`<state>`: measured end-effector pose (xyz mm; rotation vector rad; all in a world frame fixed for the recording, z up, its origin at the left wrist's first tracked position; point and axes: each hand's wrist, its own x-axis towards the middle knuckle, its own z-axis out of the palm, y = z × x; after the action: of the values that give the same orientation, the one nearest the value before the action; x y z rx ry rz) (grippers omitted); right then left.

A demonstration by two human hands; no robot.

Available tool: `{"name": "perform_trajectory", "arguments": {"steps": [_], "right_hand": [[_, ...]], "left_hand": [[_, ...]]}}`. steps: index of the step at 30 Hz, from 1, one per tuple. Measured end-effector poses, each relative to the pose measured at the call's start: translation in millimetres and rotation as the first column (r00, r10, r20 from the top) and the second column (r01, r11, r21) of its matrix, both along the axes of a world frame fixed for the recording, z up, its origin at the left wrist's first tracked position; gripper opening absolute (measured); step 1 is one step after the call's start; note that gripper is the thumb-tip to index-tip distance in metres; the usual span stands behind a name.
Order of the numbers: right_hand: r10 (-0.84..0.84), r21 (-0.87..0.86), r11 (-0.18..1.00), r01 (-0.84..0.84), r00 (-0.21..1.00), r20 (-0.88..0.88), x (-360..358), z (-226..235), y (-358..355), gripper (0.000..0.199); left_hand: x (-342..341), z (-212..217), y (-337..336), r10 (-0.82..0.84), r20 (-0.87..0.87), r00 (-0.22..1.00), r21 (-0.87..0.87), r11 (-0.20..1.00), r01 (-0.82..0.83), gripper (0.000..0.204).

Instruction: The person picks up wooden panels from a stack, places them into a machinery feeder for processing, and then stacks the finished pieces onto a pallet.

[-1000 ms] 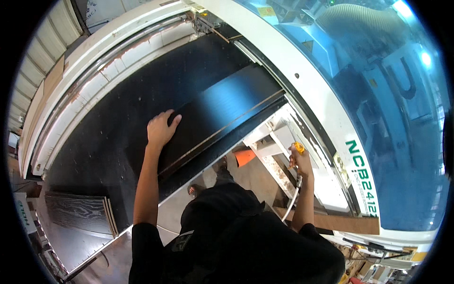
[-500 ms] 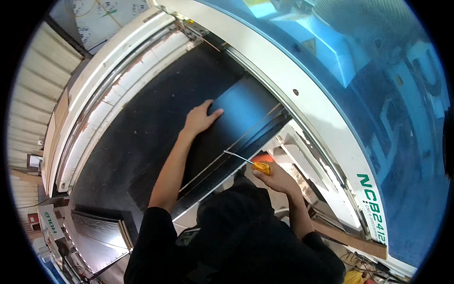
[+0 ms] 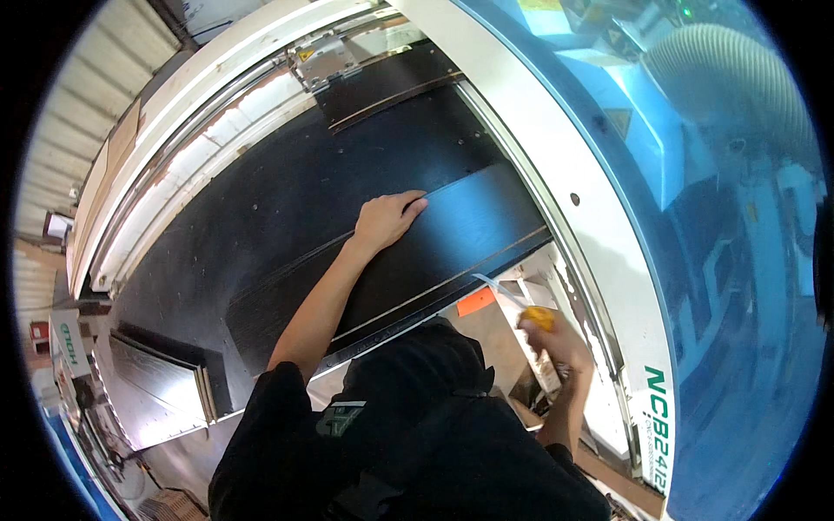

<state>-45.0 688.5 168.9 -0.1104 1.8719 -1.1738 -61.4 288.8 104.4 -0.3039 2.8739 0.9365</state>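
Observation:
A long dark board (image 3: 491,208) with a pale groove along its near side lies on a black surface (image 3: 208,252), along my side of it. My left hand (image 3: 387,220) rests on the board's far edge, fingers together and thumb lowered; it seems to press on the board and grips no tool. To the right, past the board's near edge, my right hand (image 3: 560,340) is closed round a yellow-handled screwdriver-like tool (image 3: 538,318). Its thin shaft is blurred and points left toward the groove, and whether its tip touches the board cannot be told.
A white machine frame (image 3: 556,148) with a blue transparent cover (image 3: 730,304) runs along the right. Another dark grooved strip (image 3: 395,100) lies at the far end beside a metal bracket (image 3: 326,61). Stacked panels (image 3: 156,373) sit at lower left. An orange piece (image 3: 475,301) is below the near edge.
My right hand has moved rightward with the tool, its shaft now blurred. My left hand stays at the board's far edge. The board's groove now appears nearer the front edge, and the view has shifted.

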Motion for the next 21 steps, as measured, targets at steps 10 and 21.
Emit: {"name": "perform_trajectory", "arguments": {"steps": [10,21], "right_hand": [[-0.131,0.183,0.918,0.351,0.705,-0.697,-73.1,-13.1,-114.6,0.047],[0.172,-0.04,0.978,-0.203,0.905,-0.389,-21.9,3.0,-172.5,0.046]], "left_hand": [[2.4,-4.4,-81.5,0.151,-0.083,0.985,0.262,0.957,-0.124,0.038],[-86.0,-92.4,-238.3,0.197,-0.178,0.964,-0.381,0.89,-0.252,0.08]]}}
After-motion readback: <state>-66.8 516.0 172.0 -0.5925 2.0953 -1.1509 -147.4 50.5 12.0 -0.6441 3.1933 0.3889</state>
